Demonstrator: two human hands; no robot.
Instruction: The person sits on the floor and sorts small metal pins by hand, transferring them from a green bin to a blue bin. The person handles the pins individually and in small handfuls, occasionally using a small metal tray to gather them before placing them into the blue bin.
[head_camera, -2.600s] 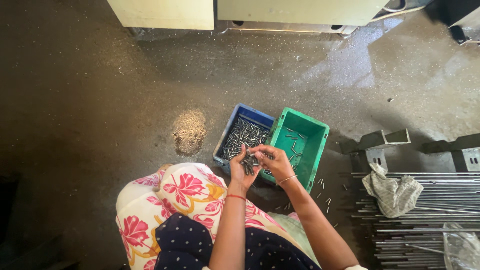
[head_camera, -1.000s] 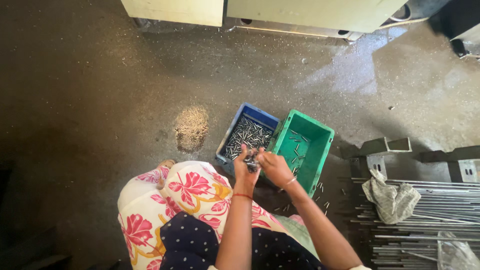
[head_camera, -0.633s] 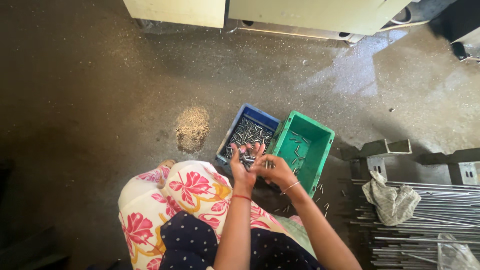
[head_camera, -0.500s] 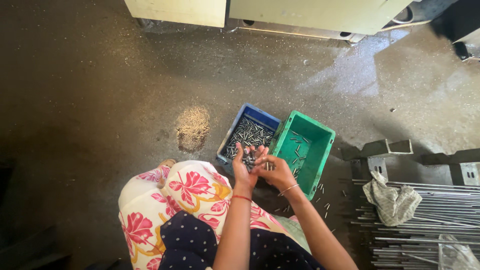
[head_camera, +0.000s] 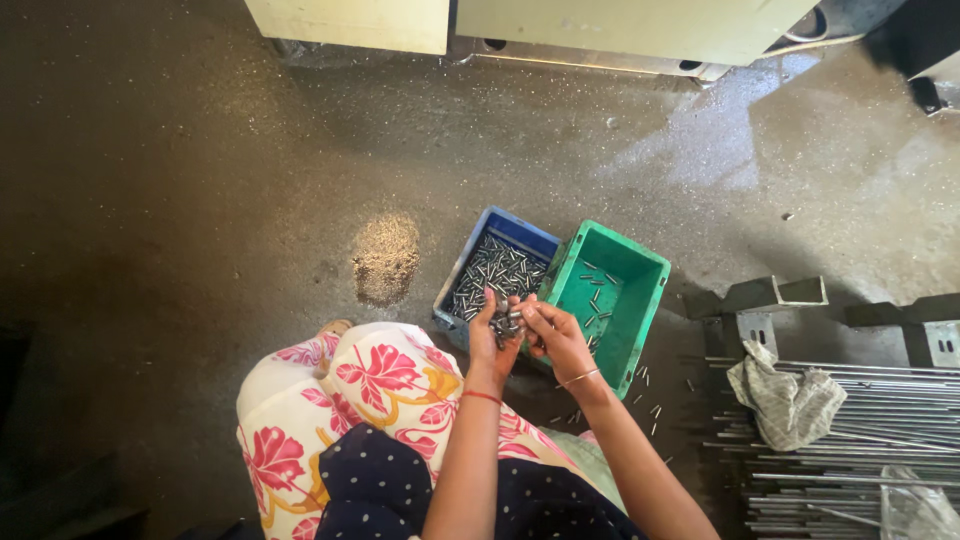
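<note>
Hard to read: the pins (head_camera: 507, 324) in the hands are a small blurred clump, count and exact shape unclear. Fingertips overlap, so which fingers actually pinch is hidden. Rod stack (head_camera: 860, 440) cut off at right and bottom edge.

Left hand (head_camera: 492, 335) cupped palm-up, closed around the short grey metal pins, held over the near edge of the blue bin (head_camera: 470, 262). Right hand (head_camera: 556, 336) touches it, fingers together at the clump.

Blue bin is thick with the same pins; green bin (head_camera: 640, 320) just beside it holds a few. Some pins scattered on the floor (head_camera: 200, 200) near the green bin. Rag (head_camera: 790, 395) lies on the rods.
</note>
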